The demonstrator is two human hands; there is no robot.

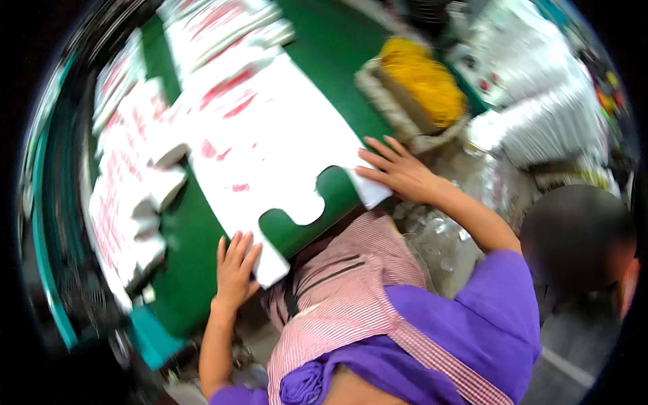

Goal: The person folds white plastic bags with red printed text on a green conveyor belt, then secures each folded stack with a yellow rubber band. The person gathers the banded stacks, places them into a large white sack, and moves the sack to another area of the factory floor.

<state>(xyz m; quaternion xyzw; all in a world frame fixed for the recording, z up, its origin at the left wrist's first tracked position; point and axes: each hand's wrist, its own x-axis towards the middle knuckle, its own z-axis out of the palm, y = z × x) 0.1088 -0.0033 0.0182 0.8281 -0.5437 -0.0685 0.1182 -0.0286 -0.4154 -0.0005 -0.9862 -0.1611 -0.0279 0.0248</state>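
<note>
A white plastic carrier bag (253, 148) with red print, possibly the top of a stack, lies flat on the green tabletop (182, 236), its cut-out handle end toward me. My left hand (236, 266) rests on the near left handle with fingers stretched out. On the right handle lies my right hand (401, 169), fingers spread flat, and that handle hangs slightly over the table's edge. Neither hand grips anything. The picture is blurred, so the print cannot be made out.
More folded white bags (131, 182) with red print lie along the left side, with further stacks (223, 27) at the far end. Yellow ties or bands (422, 77) fill a box at the right edge. Wrapped bundles (553, 121) stand at far right, near another person (577, 236).
</note>
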